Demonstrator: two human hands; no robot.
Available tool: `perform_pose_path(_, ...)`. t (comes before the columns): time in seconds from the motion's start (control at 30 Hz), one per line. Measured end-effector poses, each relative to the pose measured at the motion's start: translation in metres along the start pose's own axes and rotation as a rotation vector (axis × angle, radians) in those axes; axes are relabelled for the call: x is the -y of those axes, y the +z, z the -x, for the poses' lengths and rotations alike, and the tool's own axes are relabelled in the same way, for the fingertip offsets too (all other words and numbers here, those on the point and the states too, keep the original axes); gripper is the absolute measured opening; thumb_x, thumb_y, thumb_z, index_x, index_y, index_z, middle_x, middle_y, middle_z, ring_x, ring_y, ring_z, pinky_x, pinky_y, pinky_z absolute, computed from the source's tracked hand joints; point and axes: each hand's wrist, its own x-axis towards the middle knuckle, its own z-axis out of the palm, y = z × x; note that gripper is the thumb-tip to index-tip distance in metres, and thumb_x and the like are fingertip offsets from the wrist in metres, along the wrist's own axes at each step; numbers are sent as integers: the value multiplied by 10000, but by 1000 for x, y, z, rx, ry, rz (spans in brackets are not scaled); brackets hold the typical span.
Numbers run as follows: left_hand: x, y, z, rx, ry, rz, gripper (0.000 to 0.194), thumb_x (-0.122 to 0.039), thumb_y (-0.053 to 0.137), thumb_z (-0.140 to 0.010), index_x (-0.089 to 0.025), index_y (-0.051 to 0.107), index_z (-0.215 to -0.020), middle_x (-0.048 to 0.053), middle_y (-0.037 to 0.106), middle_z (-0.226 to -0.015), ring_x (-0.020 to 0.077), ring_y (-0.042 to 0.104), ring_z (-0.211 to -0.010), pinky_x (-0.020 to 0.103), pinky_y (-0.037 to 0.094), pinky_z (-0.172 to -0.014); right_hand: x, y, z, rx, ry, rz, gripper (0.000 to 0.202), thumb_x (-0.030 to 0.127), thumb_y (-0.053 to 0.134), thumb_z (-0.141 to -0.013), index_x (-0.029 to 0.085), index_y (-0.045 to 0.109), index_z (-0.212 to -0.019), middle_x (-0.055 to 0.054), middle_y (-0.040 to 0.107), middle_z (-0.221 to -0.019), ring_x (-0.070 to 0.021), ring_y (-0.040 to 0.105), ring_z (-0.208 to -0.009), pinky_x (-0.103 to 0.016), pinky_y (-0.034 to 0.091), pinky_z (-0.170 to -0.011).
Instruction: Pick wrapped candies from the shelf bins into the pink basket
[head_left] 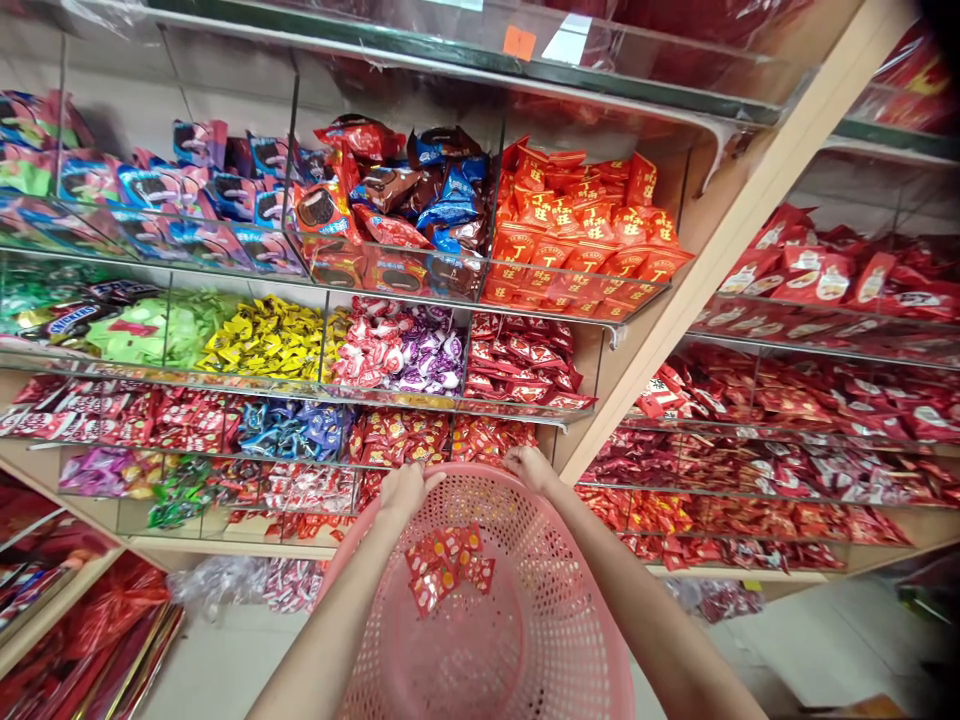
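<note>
A pink plastic basket point(562, 600) with perforated sides is tilted so its inside faces me. Several small red candy packets point(450, 562) with yellow and white marks lie together at its bottom. My left hand point(403, 494) is closed on the upper left of the rim, its thumb on the inner side and its other fingers mostly hidden. On the upper right of the same rim my right hand point(531, 468) is closed too, its fingertips partly out of sight. Just beyond the rim are compartments of red candy packets point(401, 437).
Glass-fronted shelves hold yellow-wrapped candies point(274, 338), purple-wrapped candies point(433, 352) and large red-orange packets point(577, 240). A wooden upright point(720, 250) divides this rack from another at right. Clear plastic bags point(225, 583) lie on the floor below.
</note>
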Motion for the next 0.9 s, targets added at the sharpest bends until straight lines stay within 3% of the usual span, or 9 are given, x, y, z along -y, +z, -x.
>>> perform_pose_path(0.13, -1, -2, 1, 27, -14, 11, 607, -658, 274, -799, -182, 613, -961, 135, 672, -921, 254, 623, -903, 335, 440, -762, 11, -15, 6, -108, -22, -24, 230, 274, 402, -843, 179, 588, -746, -36, 589, -756, -139, 520, -696, -235, 378, -664)
perform_pose_path(0.23, -1, -2, 1, 19, -20, 6, 619, -672, 273, -789, -184, 609, -970, 130, 673, -916, 250, 622, -903, 329, 439, -767, 27, -29, 18, -260, -64, -74, 240, 309, 381, -880, 185, 580, -828, -49, 570, -822, -150, 519, -741, -250, 388, -693)
perform_pose_path(0.33, -1, -1, 0, 6, -16, 0, 632, -679, 272, -784, -171, 611, -944, 129, 672, -908, 259, 624, -893, 334, 445, -751, 52, -40, 36, -415, -120, -121, 235, 314, 368, -900, 189, 564, -868, -53, 537, -838, -158, 507, -783, -267, 395, -730)
perform_pose_path(0.43, -1, 0, 0, 2, -11, -2, 626, -677, 276, -785, -169, 613, -924, 123, 673, -898, 262, 627, -883, 330, 451, -737, 82, -38, 56, -485, -138, -158, 210, 312, 382, -899, 195, 556, -899, -62, 520, -863, -173, 493, -843, -294, 392, -778)
perform_pose_path(0.5, -2, 0, 1, 2, -8, 2, 617, -671, 278, -789, -173, 612, -935, 118, 675, -900, 261, 628, -882, 324, 453, -732, 99, -26, 67, -431, -135, -203, 205, 315, 383, -899, 203, 554, -896, -67, 529, -886, -177, 492, -864, -303, 390, -791)
perform_pose_path(0.6, -3, -1, 2, 9, -22, 10, 618, -669, 281, -790, -177, 610, -968, 117, 676, -911, 260, 622, -909, 321, 443, -761, 110, 6, 77, -243, -92, -268, 216, 318, 368, -901, 208, 544, -843, -53, 561, -853, -170, 501, -823, -295, 393, -761)
perform_pose_path(0.77, -4, -3, 2, 31, -36, 10, 622, -667, 296, -787, -171, 613, -986, 138, 667, -940, 270, 613, -934, 338, 437, -781, 90, 59, 67, 9, 71, -476, 235, 356, 371, -867, 194, 471, -730, 0, 505, -659, -129, 468, -620, -236, 386, -584)
perform_pose_path(0.9, -3, -4, 2, 22, -17, 2, 617, -661, 281, -795, -171, 614, -968, 138, 670, -932, 274, 617, -919, 355, 443, -764, 72, 76, 57, 98, 159, -506, 262, 361, 391, -828, 193, 408, -627, 20, 459, -593, -111, 450, -567, -214, 382, -544)
